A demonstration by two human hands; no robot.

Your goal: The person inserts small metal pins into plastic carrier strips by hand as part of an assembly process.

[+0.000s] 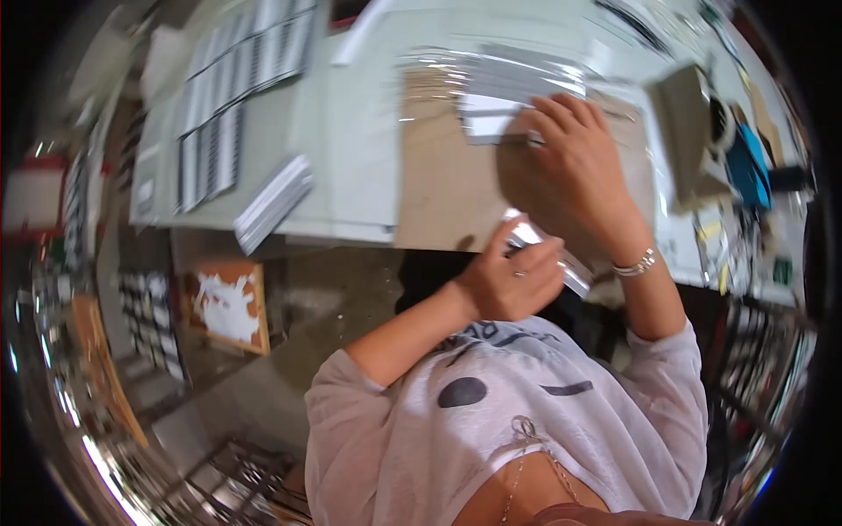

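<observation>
My left hand (516, 279) is closed around a shiny silver-white strip (574, 279) at the table's front edge. One part of the strip shows above the fingers and another beyond the palm. Farther out, my right hand (574, 149) reaches over a stack of white and grey strips (491, 118) under glossy clear film. Its fingers are bent and somewhat apart, with the tips at the stack's right side; nothing is seen held, though the undersides of the fingers are hidden. The stack lies on a brown board (438, 188).
On the pale table (360, 175), rows of black-and-white strips (237, 70) lie at the left. A wrapped silver bundle (274, 203) juts over the front edge. At the right are a beige box-like holder (693, 136) and a blue item (750, 167). An orange-framed board (226, 302) stands below left.
</observation>
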